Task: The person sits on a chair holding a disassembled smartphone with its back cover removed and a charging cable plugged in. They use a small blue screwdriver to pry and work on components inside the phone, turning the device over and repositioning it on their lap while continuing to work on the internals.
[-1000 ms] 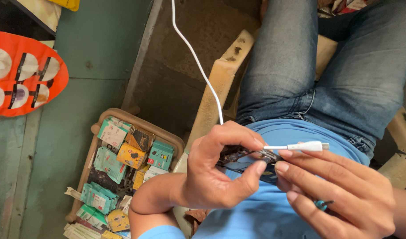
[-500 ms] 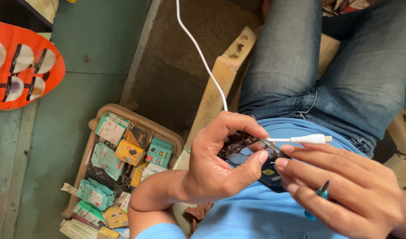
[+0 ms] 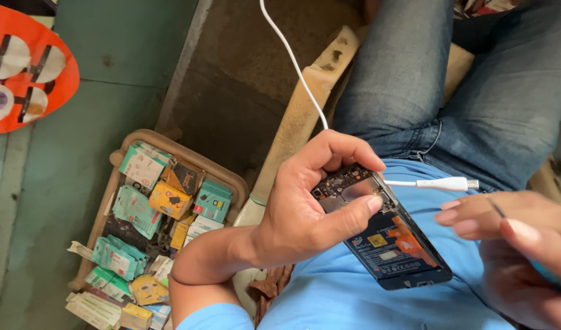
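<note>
Since half a second ago we have pulled the phone clear of the right hand — its open back, with circuit board and battery, now faces up over our lap, pinched between thumb and curled fingers of the left hand, so the inside is exposed for work. The right hand, fingers pressed together on a thin dark tool, has let the white cable plug hang free beside the phone. We count one phone, one cable, one tray of too many small boxes to count — and one orange card.

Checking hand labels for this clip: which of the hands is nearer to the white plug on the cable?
Right. The right hand sits just below the white plug, fingertips close but apart from it. The left hand is farther along the cable, gripping the opened phone.
</note>
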A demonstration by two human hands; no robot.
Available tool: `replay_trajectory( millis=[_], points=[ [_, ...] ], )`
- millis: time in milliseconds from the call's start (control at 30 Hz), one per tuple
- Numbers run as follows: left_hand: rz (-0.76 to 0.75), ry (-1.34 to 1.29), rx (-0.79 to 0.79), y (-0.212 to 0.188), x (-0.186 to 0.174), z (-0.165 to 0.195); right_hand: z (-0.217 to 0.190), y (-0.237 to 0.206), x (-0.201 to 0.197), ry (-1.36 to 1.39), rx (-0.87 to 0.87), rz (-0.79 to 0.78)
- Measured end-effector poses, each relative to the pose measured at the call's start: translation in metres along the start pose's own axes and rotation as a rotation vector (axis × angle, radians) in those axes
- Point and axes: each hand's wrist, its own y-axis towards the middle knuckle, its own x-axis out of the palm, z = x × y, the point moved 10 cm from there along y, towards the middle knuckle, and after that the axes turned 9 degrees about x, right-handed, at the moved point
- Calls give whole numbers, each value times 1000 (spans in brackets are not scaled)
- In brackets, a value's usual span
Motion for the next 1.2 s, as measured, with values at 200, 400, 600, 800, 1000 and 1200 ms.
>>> replay_trajectory(
  millis=[200, 400, 600, 800, 1000, 1200],
  points=[
    [-2, -7, 17, 0, 0, -2, 25, -46, -9, -319, 218, -306],
    [1, -12, 10, -1, 0, -5, 14, -58, 6, -577, -126, -437],
    [-33, -14, -3, 1, 0, -6, 0, -47, 26, -701, -274, -562],
    [-64, -65, -60, 5, 3, -7, 3, -49, 18, -705, -229, -590],
    [-62, -33, -58, 5, 4, -9, 7, -53, 6, -607, -230, -592],
    [-54, -85, -81, 5, 3, -14, 61, -74, -48, -81, 336, -18]
  ],
)
